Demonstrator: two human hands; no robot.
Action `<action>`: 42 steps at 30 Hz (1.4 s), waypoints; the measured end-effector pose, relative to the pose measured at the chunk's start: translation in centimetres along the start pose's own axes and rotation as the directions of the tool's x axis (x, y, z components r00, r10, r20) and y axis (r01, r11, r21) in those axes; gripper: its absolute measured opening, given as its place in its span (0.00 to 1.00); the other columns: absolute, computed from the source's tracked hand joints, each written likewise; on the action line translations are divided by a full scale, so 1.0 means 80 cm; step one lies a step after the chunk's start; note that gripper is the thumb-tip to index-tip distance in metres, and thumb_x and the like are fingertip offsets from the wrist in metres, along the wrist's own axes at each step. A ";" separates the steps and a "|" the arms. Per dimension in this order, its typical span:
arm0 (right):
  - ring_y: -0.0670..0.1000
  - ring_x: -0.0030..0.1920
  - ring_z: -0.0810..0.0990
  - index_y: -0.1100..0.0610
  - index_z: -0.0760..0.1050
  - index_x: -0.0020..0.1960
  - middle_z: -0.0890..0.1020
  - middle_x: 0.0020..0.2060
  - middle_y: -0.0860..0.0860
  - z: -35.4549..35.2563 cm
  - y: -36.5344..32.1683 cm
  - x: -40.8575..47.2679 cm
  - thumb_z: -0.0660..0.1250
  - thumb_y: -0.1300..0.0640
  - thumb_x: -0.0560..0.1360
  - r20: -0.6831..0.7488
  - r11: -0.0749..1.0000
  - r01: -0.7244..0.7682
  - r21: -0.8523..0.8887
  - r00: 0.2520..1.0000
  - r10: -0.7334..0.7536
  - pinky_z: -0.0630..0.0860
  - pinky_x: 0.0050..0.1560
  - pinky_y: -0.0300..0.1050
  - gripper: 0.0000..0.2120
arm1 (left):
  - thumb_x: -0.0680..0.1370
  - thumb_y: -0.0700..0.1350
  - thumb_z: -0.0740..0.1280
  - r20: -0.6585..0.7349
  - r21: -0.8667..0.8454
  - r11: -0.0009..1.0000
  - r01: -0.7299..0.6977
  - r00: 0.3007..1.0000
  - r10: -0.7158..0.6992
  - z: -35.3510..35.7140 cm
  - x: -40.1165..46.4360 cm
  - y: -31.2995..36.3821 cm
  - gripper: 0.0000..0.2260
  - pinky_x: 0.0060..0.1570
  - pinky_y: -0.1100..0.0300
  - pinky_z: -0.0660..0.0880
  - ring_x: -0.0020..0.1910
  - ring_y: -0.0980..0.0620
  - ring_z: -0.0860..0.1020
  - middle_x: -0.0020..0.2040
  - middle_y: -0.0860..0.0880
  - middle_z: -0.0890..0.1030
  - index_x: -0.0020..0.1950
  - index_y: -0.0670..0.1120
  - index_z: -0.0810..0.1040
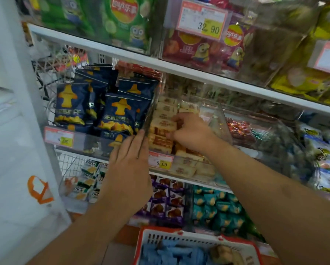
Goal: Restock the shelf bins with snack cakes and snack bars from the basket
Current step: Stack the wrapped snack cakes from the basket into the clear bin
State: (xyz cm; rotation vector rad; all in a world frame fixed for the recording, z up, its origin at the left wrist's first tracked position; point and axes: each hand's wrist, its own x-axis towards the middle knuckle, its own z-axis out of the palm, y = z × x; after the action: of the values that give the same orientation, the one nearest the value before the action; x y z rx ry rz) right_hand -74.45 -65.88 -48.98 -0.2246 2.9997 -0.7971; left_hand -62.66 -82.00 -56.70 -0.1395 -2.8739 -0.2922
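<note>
Snack cakes (pixel 163 124) in pale wrappers fill a clear shelf bin (pixel 220 119) on the middle shelf, where the right hand (pixel 189 131) reaches in, its fingers curled against the top packs; whether it is clamped on one cannot be told. Left hand (pixel 130 159) lies flat and open, fingers together, against the bin's left wall and front lip, next to the dark blue snack bags (pixel 120 111). Red basket (pixel 196 245) waits below, blue packets and what looks like a wrapped cake inside. Risk from here: the cakes are piled near the low front edge by the price tag (pixel 161 161), so a careless push could spill packs over it, or squash the soft cakes
</note>
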 end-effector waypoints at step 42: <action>0.51 0.53 0.77 0.50 0.65 0.71 0.78 0.62 0.51 0.400 0.171 -0.351 0.70 0.46 0.76 0.601 0.678 -0.717 0.166 0.618 0.506 0.75 0.40 0.40 0.28 | 0.82 0.39 0.64 0.607 0.011 0.949 0.314 0.752 -0.255 0.238 -0.279 0.039 0.39 0.58 0.57 0.77 0.59 0.48 0.80 0.63 0.43 0.77 0.83 0.38 0.40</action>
State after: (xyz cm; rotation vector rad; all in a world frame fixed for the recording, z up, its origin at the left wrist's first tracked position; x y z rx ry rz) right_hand -46.35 -65.76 -83.80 0.5337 2.0917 -1.0065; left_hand -45.28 -76.51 -79.84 0.2479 -3.5258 -0.5221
